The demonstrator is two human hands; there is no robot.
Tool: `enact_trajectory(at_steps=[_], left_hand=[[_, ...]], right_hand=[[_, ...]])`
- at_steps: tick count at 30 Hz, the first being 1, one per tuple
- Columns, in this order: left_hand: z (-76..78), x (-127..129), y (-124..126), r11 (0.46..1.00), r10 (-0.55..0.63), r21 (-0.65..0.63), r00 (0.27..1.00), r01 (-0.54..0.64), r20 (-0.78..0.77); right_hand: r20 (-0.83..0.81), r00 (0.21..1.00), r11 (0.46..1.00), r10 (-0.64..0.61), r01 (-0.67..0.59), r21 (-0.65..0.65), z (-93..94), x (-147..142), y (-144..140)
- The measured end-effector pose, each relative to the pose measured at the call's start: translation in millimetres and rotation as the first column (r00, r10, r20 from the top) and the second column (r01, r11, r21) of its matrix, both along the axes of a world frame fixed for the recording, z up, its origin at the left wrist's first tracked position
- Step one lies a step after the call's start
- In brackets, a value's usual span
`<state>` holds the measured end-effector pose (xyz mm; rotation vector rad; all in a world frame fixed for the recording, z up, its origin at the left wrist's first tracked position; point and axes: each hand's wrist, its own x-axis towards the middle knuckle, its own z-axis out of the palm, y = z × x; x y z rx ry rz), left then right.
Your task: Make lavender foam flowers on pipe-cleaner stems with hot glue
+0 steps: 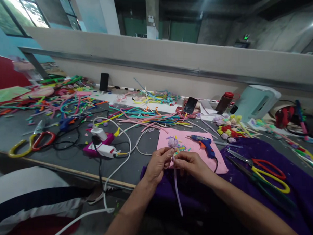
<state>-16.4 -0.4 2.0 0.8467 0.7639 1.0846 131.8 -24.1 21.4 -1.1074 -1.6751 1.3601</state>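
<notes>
two hands at 6 o'clock: left hand (158, 162) and right hand (188, 164), fingers curled, pinching one lilac fuzzy wire (177, 193) whose tail droops toward the lap. one wound lilac flower (172, 142) at its top, over one pink sheet (193, 148). one blue glue gun (205, 146) at 1 o'clock. two scissors (269, 171) at 3 o'clock, on purple cloth (298, 184).

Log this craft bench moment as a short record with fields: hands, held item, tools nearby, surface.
left hand: left hand pinches the lilac pipe cleaner near its top
right hand: right hand grips the same stem beside it
held item: stem hangs down, curled lilac flower at its top
tools nearby: blue glue gun on pink sheet; red and yellow scissors on purple cloth
surface: grey table
</notes>
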Motion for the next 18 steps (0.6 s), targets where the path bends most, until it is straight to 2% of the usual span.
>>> enact_trajectory(at_steps=[3, 5, 10, 18], left_hand=[[-2.5, -1.1, 1.4, 1.000, -0.001, -0.018, 1.000, 0.002, 0.029], [-3.7, -1.4, 2.8, 0.999, -0.012, -0.038, 0.998, 0.014, 0.055], [-3.7, -0.8, 5.7, 0.996, -0.052, -0.057, 0.988, 0.061, 0.148], [-2.9, 1.2, 6.0, 0.999, -0.031, -0.035, 0.993, 0.035, 0.116]], right_hand=[[-0.064, 0.998, 1.000, -0.017, 0.016, -0.009, -5.0, -8.8, 8.1], [-0.050, 0.998, 0.999, -0.044, 0.044, 0.012, -7.3, -10.8, 11.0], [0.067, 0.984, 0.965, -0.168, 0.150, 0.215, -9.4, -5.7, 9.9], [0.144, 0.973, 0.944, -0.179, 0.129, 0.303, -10.8, -1.2, 5.2]])
